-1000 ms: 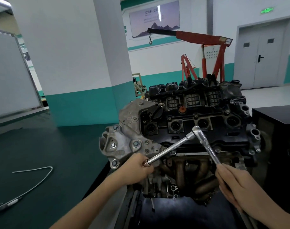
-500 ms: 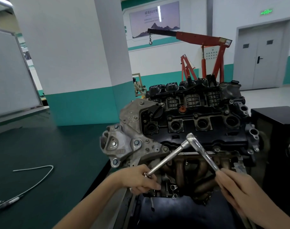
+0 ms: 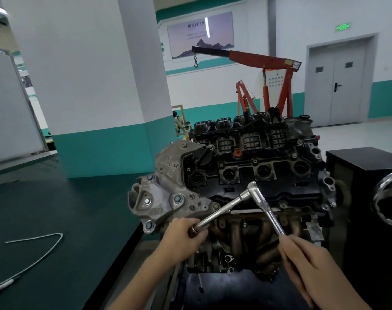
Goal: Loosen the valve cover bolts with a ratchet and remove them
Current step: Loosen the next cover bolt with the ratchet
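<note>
An engine stands in front of me with its black valve cover point(image 3: 286, 186) on top. The chrome ratchet point(image 3: 265, 208) has its head near the cover's front edge. A long extension bar point(image 3: 224, 209) runs from that head down to the left. My left hand point(image 3: 185, 237) grips the extension's socket end, held in the air in front of the engine's grey bracket. My right hand point(image 3: 311, 262) holds the ratchet handle low at the right. A valve cover bolt point(image 3: 283, 205) sits on the front edge right of the ratchet head.
A grey timing bracket point(image 3: 159, 198) juts out on the engine's left. A bent wire point(image 3: 40, 249) lies on the dark green floor at left. A black cabinet point(image 3: 367, 198) with a handwheel stands at right. Behind are a red engine hoist point(image 3: 266, 63) and a white and teal pillar.
The ratchet and extension dropped away from the valve cover toward me and then steadied. My left hand slid lower along with the socket end. My right hand kept its grip.
</note>
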`<state>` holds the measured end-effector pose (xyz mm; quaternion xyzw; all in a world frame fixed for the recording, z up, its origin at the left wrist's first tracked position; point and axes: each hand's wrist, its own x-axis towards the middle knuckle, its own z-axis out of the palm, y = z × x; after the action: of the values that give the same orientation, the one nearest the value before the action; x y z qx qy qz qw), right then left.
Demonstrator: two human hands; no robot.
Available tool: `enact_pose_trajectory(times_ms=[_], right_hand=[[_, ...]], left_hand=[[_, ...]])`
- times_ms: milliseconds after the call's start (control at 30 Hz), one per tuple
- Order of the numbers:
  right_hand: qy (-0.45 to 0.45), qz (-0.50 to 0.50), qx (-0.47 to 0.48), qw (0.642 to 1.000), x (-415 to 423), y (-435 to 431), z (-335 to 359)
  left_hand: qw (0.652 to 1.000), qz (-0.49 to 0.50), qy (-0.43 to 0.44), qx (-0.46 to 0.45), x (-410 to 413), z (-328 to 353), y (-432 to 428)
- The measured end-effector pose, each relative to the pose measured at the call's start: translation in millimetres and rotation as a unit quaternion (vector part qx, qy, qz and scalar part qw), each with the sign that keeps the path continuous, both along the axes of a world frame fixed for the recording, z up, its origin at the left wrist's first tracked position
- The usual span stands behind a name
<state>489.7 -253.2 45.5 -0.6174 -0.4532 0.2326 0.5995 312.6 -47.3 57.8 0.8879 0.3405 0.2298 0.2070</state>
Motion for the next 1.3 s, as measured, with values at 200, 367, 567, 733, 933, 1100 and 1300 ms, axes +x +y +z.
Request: enact_pose_trajectory(times_ms=[200, 367, 567, 733, 933, 1100, 1300], right_hand=[[-0.098, 0.013, 0.063, 0.993, 1.7, -4.4, 21.5], [0.061, 0.004, 0.063, 0.996, -12.4, -1.5, 15.0], [0.206, 0.042, 0.119, 0.970, 1.6, -11.9, 26.0], [0.026, -0.070, 0.162, 0.984, 28.4, -22.7, 40.1], [-0.100, -0.124, 0.158, 0.974, 48.8, -1.1, 36.4], [-0.137, -0.139, 0.135, 0.971, 54.6, 10.9, 25.6], [-0.196, -0.138, 0.144, 0.960, 52.8, 19.1, 37.8]], left_hand=[[1.000, 0.016, 0.001, -0.012, 13.6, 20.3, 5.6], [0.940, 0.200, -0.088, 0.262, 33.9, 26.1, 0.8], [0.925, 0.148, -0.184, 0.297, 76.8, 34.6, -14.8], [0.929, -0.014, -0.251, 0.270, 126.8, 45.2, -26.8], [0.924, 0.008, -0.294, 0.245, 174.8, 41.1, -27.0], [0.920, 0.014, -0.324, 0.221, 183.3, 30.8, -18.6], [0.908, 0.016, -0.357, 0.220, 178.0, 35.5, -3.0]])
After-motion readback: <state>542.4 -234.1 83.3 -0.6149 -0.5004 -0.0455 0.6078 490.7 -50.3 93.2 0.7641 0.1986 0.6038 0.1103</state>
